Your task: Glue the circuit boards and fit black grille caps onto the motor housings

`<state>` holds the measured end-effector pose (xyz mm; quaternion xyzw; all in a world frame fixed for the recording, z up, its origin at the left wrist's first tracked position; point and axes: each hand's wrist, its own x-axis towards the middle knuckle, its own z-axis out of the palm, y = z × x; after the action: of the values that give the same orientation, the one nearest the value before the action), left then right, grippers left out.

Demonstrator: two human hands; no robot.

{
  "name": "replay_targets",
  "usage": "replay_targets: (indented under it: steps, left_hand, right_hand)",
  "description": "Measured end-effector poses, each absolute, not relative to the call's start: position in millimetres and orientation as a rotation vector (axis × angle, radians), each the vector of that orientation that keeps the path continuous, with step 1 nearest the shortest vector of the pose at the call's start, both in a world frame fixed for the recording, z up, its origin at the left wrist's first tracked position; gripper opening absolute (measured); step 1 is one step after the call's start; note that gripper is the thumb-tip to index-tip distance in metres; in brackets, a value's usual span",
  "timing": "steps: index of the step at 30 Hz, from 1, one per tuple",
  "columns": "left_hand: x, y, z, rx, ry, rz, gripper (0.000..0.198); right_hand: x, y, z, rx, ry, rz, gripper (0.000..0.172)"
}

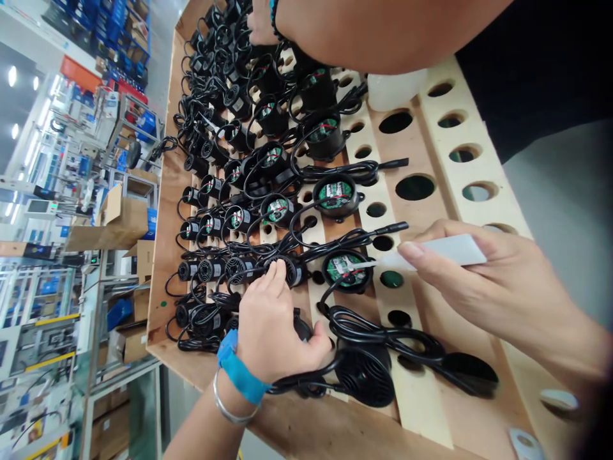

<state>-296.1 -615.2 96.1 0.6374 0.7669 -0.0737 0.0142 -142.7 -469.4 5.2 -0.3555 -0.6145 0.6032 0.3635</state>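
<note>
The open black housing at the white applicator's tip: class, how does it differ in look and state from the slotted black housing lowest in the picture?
The open housing shows a green circuit board; the slotted housing shows a black slotted face, with no board visible. The white applicator has its tip over the open housing, while none is at the slotted housing. Both are black and rounded.

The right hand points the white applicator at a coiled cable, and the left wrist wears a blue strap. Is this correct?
Not a cable: in the head view, the right hand points the white applicator at a circuit board. The blue strap is correct.
</note>
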Motion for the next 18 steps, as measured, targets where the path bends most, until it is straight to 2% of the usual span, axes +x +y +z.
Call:
replay_targets:
  steps: [4, 16, 18]
  left_hand:
    - [-296.3, -615.2, 96.1, 1.980, 2.380, -0.248, 0.042]
    - [-297.1, -616.6, 94.8, 2.016, 2.366, -0.218, 0.042]
    - [-296.9, -616.3, 94.9, 2.026, 2.366, -0.222, 0.047]
  right_hand:
    - [-144.6, -470.5, 4.7, -0.927, -1.568, 1.593, 0.052]
    - [-147.2, -473.9, -4.2, -0.859, -1.514, 1.589, 0.039]
    - [-147.1, -474.4, -4.8, -0.865, -1.501, 1.597, 0.037]
